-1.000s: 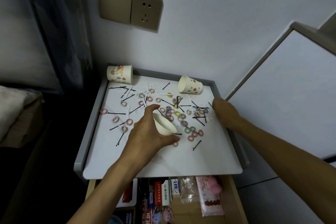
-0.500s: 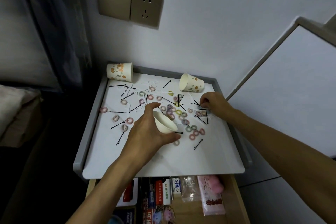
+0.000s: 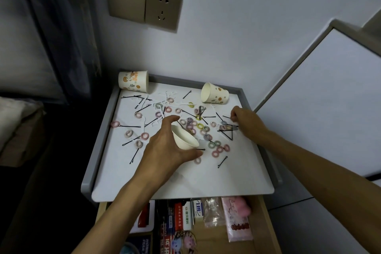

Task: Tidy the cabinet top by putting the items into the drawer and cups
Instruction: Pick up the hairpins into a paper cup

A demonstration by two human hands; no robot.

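My left hand [image 3: 165, 150] grips a white paper cup [image 3: 184, 139], tilted with its mouth toward the far left, over the middle of the white cabinet top [image 3: 185, 175]. Around it lie several small pastel hair ties [image 3: 199, 126] and black bobby pins [image 3: 135, 155]. My right hand [image 3: 246, 120] rests at the right side of the scatter with its fingers curled down on the pins and ties there; what the fingertips pinch is hidden. Two printed paper cups lie on their sides at the back, one at the left corner [image 3: 134, 80] and one at the right [image 3: 214, 93].
The open drawer [image 3: 261, 222] under the front edge holds packets, small boxes and a pink pouch [image 3: 237, 218]. A grey raised rim [image 3: 99, 144] runs round the cabinet top. A wall socket [image 3: 162, 9] sits above, a white panel [image 3: 319, 99] at the right, a dark curtain at the left.
My right hand has moved from the cabinet's right rim inward onto the pins and ties and curled its fingers. My left hand keeps the cup nearly still.
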